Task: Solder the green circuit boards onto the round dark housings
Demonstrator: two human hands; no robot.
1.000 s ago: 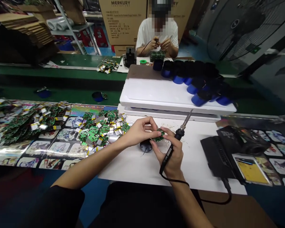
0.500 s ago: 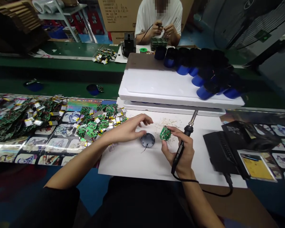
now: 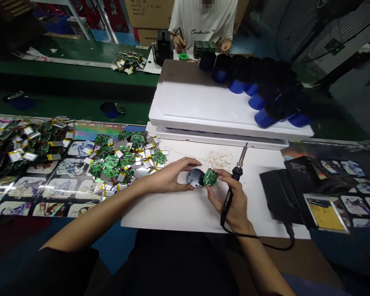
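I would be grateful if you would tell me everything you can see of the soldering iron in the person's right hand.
The soldering iron is slim and pen-like, with a black grip held in the right hand. Its thin metal shaft and pointed tip tilt up and away, touching nothing, above the white sheet. A black cord leaves the grip's rear end, curves past the sheet's near edge and runs toward a black unit.

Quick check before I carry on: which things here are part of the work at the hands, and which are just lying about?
In use: left hand, right hand, soldering iron, green circuit board, black round disc.

Lying about: pile of circuit boards, blue cylinders, white foam tray.
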